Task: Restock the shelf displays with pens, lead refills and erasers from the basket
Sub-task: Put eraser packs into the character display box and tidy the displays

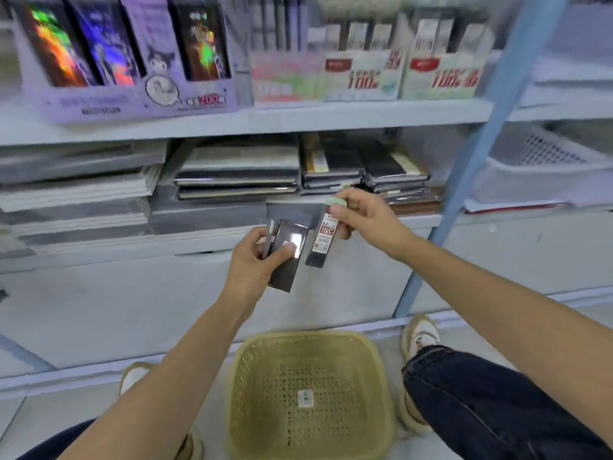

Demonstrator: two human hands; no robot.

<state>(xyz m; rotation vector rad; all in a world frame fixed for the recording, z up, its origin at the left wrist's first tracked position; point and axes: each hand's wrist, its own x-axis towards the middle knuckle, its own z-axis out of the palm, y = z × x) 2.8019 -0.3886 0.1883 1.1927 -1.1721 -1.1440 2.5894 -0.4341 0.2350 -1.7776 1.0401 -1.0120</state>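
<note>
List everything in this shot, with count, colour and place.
basket: one, yellow, on the floor between the feet, small white label inside
lead refill pack: one, dark with a white-and-red label, held up before the shelves
dark packs: at least two, black, left of it
purple display box: one, upper shelf, left
white display boxes: two, red print, upper shelf, right
notebook stacks: several, grey and black, middle shelf
mesh tray: one, white, far right
left hand: grips the dark packs
right hand: pinches the lead refill pack's top
</note>
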